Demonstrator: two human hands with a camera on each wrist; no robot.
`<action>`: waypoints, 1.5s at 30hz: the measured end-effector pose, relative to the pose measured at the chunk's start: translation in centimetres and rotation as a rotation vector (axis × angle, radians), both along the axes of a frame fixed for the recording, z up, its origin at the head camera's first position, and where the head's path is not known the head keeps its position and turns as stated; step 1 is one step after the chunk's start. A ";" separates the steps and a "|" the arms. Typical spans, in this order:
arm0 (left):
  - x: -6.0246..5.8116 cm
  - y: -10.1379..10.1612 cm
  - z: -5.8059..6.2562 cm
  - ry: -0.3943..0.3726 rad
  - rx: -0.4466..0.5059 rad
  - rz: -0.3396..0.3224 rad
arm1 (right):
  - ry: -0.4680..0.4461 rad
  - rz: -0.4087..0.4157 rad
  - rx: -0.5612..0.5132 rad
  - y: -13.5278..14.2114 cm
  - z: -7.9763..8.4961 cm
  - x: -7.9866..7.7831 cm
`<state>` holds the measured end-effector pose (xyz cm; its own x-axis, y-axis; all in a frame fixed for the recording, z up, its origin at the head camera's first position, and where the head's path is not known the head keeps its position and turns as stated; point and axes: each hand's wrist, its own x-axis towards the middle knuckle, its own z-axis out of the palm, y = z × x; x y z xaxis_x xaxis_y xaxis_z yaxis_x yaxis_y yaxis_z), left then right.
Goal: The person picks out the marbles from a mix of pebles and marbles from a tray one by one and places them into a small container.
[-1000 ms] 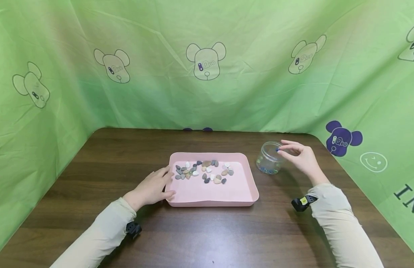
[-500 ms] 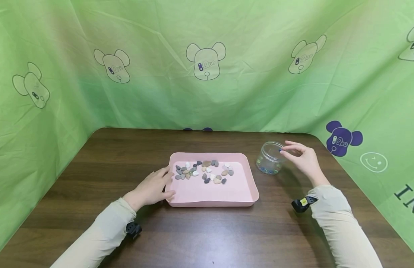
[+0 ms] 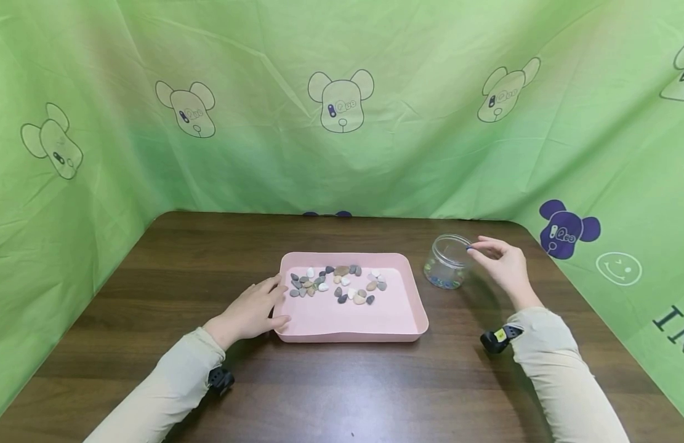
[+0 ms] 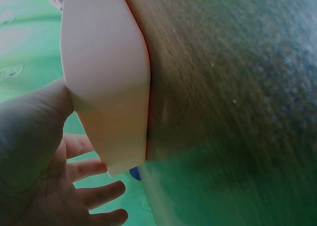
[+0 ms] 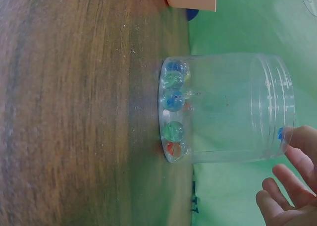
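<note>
My right hand [image 3: 506, 269] pinches a small blue marble [image 5: 281, 134] between thumb and forefinger, right at the rim of a clear jar [image 3: 447, 263]. The jar stands upright on the table, with several blue, green and red marbles [image 5: 173, 101] on its bottom. My left hand [image 3: 250, 309] rests at the left edge of a shallow pink tray [image 3: 347, 323], its thumb and fingers spread along the rim. In the left wrist view its fingers [image 4: 101, 196] are extended around the tray's side. Several grey, white, brown and dark pebbles [image 3: 310, 285] lie in the tray.
The dark wooden table [image 3: 342, 387] carries the tray in the middle, with the jar to its right. A green printed cloth [image 3: 342, 160] hangs behind and at both sides. Each wrist wears a small black camera [image 3: 221, 379].
My right hand has drawn slightly to the right across the jar's rim, still pinching the blue marble. My left hand, the tray and the pebbles have stayed in place.
</note>
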<state>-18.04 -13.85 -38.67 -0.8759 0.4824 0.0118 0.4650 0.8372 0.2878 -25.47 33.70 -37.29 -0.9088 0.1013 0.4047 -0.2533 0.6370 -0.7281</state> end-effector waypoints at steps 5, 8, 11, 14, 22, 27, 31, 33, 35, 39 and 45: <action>0.0 0.0 0.0 0.009 -0.005 -0.007 | -0.031 -0.034 0.010 -0.1 0.2 0.3; 0.0 0.0 0.0 0.005 -0.005 -0.007 | -0.047 -0.046 0.016 -0.1 0.4 0.4; 0.0 0.0 0.1 -0.002 -0.004 -0.003 | -0.055 -0.068 0.039 -0.1 0.5 0.3; 0.0 0.0 0.2 -0.002 -0.004 -0.002 | -0.053 -0.092 0.059 -0.1 0.4 0.2; 0.1 0.1 0.3 0.004 -0.009 -0.005 | -0.043 -0.105 0.016 -0.4 0.7 0.4; 0.1 0.1 0.2 0.010 -0.011 -0.004 | -0.005 -0.063 -0.026 -0.9 1.1 0.4; 0.1 0.1 0.2 0.023 -0.009 -0.008 | 0.011 -0.043 -0.030 -1.4 1.5 0.3; 0.1 0.1 0.2 0.024 -0.010 -0.009 | 0.017 -0.033 -0.033 -1.7 1.7 0.3; 0.2 0.1 0.3 0.019 -0.009 -0.008 | 0.023 -0.021 -0.036 -2.0 2.0 0.3; 0.2 0.1 0.4 0.009 -0.007 -0.009 | 0.023 0.005 -0.044 -2.7 2.3 0.4; 0.3 0.1 0.4 0.016 -0.006 -0.013 | 0.001 0.041 -0.047 -4.0 2.8 0.4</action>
